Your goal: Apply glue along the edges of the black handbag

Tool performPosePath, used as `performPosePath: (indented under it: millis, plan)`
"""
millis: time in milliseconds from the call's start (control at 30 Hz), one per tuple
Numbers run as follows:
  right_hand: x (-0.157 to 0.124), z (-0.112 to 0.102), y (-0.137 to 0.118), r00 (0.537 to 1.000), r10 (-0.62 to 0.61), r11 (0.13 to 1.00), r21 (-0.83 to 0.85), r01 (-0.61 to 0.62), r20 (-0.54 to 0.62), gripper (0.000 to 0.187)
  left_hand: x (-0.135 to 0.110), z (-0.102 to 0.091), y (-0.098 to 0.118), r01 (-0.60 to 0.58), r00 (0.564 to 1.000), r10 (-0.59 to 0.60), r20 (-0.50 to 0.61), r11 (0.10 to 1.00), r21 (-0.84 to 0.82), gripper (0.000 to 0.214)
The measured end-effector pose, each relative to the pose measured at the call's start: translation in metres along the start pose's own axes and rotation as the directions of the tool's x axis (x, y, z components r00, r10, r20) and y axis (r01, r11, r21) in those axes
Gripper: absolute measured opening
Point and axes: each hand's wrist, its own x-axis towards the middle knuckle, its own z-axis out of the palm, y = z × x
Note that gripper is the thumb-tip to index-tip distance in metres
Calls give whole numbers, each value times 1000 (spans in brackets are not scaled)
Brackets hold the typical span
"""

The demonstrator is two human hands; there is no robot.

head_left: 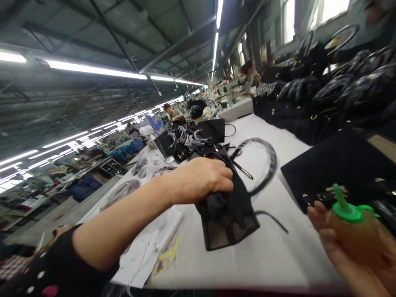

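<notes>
My left hand (210, 177) reaches across the table, its fingers curled closed on a black bag (230, 218). A wrapped, curved handle (272, 161) rises from the bag's right side, and a thin black strap (272, 218) trails from it. Part of the bag is hidden under the hand and wrist. At the lower right, my right hand (331, 243) is wrapped round a squeeze bottle (355, 237) with a green nozzle cap and amber-brown contents. The bottle is held upright, apart from the bag.
Black bags with wrapped handles (287, 111) crowd the right side, and a flat black piece (334, 161) lies near the bottle. More bags (213, 130) are heaped farther up the white table (262, 264). Plastic and white sheets (139, 255) lie at left. People work in the background.
</notes>
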Motion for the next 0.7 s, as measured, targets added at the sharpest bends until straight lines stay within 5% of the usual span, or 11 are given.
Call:
performPosePath:
  millis: [100,233,367,467,700]
  plan:
    - [-15,53,-2,995,-28,997,71,35,-97,50,-10,9,21,-71,997,71,6,984,165,30]
    - [-23,99,-7,972,110,967,248,-57,-206,32,-34,43,36,-128,990,140,-30,958,257,32]
    - [-6,107,-4,995,-69,989,134,60,67,25,-53,73,39,-170,974,205,-96,943,287,24]
    - [10,110,8,938,-150,987,-12,162,313,24,-59,85,38,-166,965,220,-141,933,319,22]
    - [31,127,51,837,193,976,-187,-110,512,34,-60,103,41,-71,964,153,-218,936,344,15]
